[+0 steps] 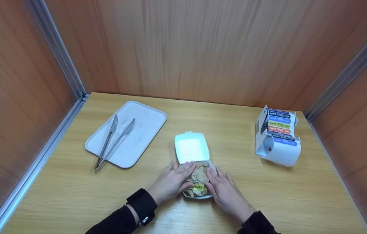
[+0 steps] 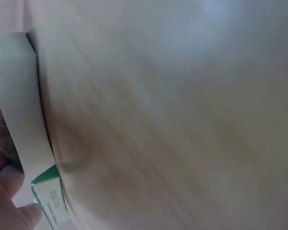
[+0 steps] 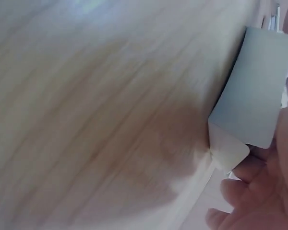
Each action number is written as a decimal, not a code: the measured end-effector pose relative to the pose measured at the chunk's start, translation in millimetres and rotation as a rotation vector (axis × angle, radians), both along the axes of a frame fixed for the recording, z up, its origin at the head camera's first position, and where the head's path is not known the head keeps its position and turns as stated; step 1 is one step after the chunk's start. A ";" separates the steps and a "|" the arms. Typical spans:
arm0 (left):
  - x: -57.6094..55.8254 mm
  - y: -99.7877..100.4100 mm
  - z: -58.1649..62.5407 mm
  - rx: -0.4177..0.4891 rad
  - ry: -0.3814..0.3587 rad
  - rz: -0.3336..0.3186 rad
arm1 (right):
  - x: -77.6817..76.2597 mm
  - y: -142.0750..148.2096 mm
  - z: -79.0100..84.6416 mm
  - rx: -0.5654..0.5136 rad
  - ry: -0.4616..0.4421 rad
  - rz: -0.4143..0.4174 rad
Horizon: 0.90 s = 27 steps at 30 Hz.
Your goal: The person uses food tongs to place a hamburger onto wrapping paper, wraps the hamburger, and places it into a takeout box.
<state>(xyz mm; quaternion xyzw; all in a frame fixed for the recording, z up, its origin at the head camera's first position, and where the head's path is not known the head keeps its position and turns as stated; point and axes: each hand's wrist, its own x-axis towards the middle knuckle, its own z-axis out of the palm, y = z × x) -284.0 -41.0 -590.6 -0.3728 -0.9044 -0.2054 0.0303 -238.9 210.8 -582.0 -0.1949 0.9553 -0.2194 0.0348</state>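
A small carton [image 1: 192,146] stands on the table, its pale lid folded back away from the person. Inside lies a brown paper-wrapped package [image 1: 199,174] with a yellow label. My left hand [image 1: 172,180] rests on the package's left side with fingers extended. From the right, my right hand [image 1: 227,191] touches the package and the carton's edge, its fingers also extended. The left wrist view catches the carton's white wall [image 2: 19,105], a green-printed corner, and part of the hand. In the right wrist view, fingers [image 3: 247,189] lie beside the carton's grey-white wall [image 3: 254,86].
To the left, a white tray [image 1: 147,120] bears metal tongs [image 1: 115,143] whose joined end overhangs its near edge. At the back right stands a white holder [image 1: 282,152] with several colour-labelled strips [image 1: 279,125]. Wooden panels [image 1: 186,52] enclose the table [image 1: 73,195] at the back and sides.
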 end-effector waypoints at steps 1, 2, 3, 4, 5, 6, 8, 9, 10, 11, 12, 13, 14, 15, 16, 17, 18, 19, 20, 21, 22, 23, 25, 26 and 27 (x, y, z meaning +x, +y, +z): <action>-2.1 -1.0 1.0 -0.015 0.011 0.001 | -1.1 0.3 1.4 -0.018 -0.019 0.008; -4.1 -2.2 2.4 -0.035 0.026 0.004 | -2.5 0.9 3.5 -0.043 -0.040 0.010; -5.9 -3.4 4.4 -0.053 0.040 0.007 | -4.1 2.0 5.9 -0.072 -0.061 0.006; -7.6 -4.4 6.6 -0.065 0.055 0.008 | -5.7 3.5 9.1 -0.098 -0.075 -0.002; -9.2 -5.2 8.8 -0.068 0.067 0.011 | -7.2 5.6 11.8 -0.120 -0.074 -0.013; -10.4 -5.6 10.8 -0.073 0.090 0.011 | -8.1 7.7 15.2 -0.138 -0.073 -0.032; -10.8 -5.3 14.2 -0.066 0.136 0.004 | -8.9 11.9 21.1 -0.148 -0.060 -0.077; -10.1 -4.5 15.8 -0.050 0.160 -0.005 | -8.7 13.7 23.0 -0.138 -0.045 -0.091; -8.7 -3.4 17.3 -0.033 0.178 -0.019 | -8.2 15.2 24.9 -0.122 -0.029 -0.098; -7.0 -2.0 18.0 -0.018 0.192 -0.034 | -7.5 16.4 25.6 -0.103 -0.016 -0.100; -4.9 -0.5 18.4 -0.017 0.212 -0.051 | -6.7 16.9 26.3 -0.085 -0.009 -0.099; -2.4 1.1 18.5 -0.012 0.223 -0.065 | -6.2 17.4 25.8 -0.069 0.001 -0.091; 0.0 2.5 18.2 -0.009 0.226 -0.077 | -5.7 17.7 25.3 -0.060 0.011 -0.082; 2.5 3.7 18.3 -0.014 0.230 -0.083 | -5.3 18.1 24.4 -0.055 0.020 -0.073; 4.6 4.7 18.0 -0.024 0.227 -0.084 | -4.9 18.7 23.7 -0.061 0.021 -0.069; 6.3 5.5 17.6 -0.034 0.225 -0.080 | -4.4 19.5 22.9 -0.073 0.020 -0.063; 7.8 6.0 17.4 -0.047 0.226 -0.074 | -4.0 20.4 22.7 -0.087 0.009 -0.061; 9.2 6.2 17.3 -0.056 0.221 -0.068 | -3.6 21.4 22.3 -0.104 -0.006 -0.059; 10.4 6.1 17.6 -0.065 0.214 -0.063 | -3.0 22.0 22.3 -0.120 -0.026 -0.060; 11.1 6.1 17.3 -0.074 0.213 -0.061 | -2.6 22.2 21.9 -0.129 -0.035 -0.060; 11.5 6.1 16.9 -0.075 0.207 -0.061 | -2.1 21.2 21.2 -0.134 -0.037 -0.066; 12.0 6.0 16.1 -0.069 0.211 -0.062 | -1.5 19.7 19.8 -0.129 -0.015 -0.065; 13.1 6.1 14.6 -0.051 0.217 -0.065 | -1.1 14.9 17.1 -0.112 0.041 -0.080; 13.4 6.6 13.7 -0.038 0.222 -0.065 | -1.3 12.1 16.1 -0.101 0.074 -0.089; 13.6 7.4 12.6 -0.026 0.232 -0.062 | -2.0 9.3 14.8 -0.090 0.111 -0.099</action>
